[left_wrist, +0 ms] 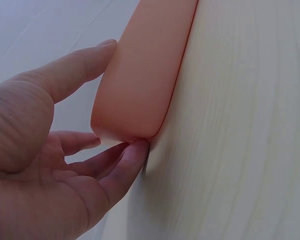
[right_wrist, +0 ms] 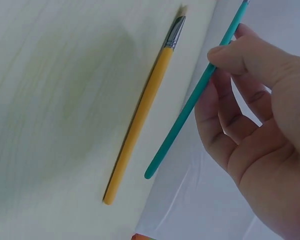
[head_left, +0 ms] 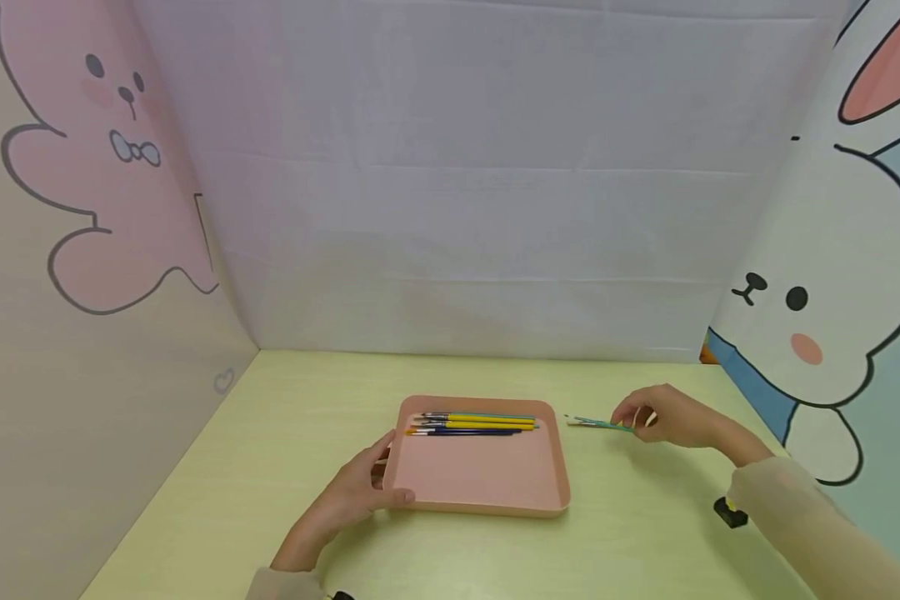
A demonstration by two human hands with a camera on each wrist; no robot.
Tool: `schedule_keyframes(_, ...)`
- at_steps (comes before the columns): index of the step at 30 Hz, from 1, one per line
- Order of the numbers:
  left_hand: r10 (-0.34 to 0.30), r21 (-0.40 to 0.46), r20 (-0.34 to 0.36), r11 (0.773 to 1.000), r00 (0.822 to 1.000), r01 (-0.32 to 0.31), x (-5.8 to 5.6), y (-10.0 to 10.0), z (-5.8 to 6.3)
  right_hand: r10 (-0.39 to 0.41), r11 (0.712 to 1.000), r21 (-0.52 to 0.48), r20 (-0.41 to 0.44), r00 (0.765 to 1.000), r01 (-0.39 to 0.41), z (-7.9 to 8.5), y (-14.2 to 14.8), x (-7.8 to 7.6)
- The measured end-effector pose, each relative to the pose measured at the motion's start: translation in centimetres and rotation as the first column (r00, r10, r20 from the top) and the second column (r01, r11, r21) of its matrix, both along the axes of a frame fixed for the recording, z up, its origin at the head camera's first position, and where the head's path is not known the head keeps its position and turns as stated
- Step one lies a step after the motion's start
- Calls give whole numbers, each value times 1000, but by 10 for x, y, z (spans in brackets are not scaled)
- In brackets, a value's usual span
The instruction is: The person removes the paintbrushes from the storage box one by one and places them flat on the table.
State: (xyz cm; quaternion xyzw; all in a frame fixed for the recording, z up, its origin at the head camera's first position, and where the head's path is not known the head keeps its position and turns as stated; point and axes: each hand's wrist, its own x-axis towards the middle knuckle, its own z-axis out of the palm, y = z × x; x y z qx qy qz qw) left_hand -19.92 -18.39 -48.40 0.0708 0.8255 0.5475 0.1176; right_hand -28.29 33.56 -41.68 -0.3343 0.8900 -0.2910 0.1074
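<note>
A pink tray [head_left: 480, 477] sits on the table, with several paintbrushes [head_left: 487, 424] lying side by side along its far part, some yellow-handled, some dark blue. My left hand [head_left: 354, 490] grips the tray's near left corner, thumb on the rim and fingers against the outer wall [left_wrist: 140, 70]. To the right of the tray, my right hand [head_left: 671, 417] pinches a teal paintbrush [right_wrist: 185, 112] between thumb and fingers, its bristle end pointing toward the tray. Beneath it in the right wrist view, a yellow paintbrush [right_wrist: 140, 117] lies on the table, apart from the hand.
The pale wood-grain table [head_left: 217, 517] is bounded by a white cloth backdrop [head_left: 465, 250] behind and cartoon-printed panels at both sides. A small black object [head_left: 731, 512] shows beside the right sleeve. An orange bit [head_left: 708, 354] peeks out at the back right corner.
</note>
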Motion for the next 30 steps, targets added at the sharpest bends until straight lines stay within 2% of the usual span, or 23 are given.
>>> schedule_keyframes(9, 1, -2, -1, 1000, 1000, -1, -1, 0, -2, -19, 1000, 11, -52, 998, 20, -22, 18, -2)
schedule_keyframes(17, -2, -4, 1, 1000, 1000, 2, -1, 0, -2, 8, 1000, 9, -145, 989, -7, -34, 21, -8)
schedule_keyframes(23, -6, -10, -8, 1000, 1000, 5, -1, 1, -2, -7, 998, 62, -173, 985, 18, -43, 19, -10)
schedule_keyframes(30, -2, -13, -14, 1000, 1000, 2, -1, 1, -2, -1, 995, 96, -261, 965, 27, -48, 18, -11)
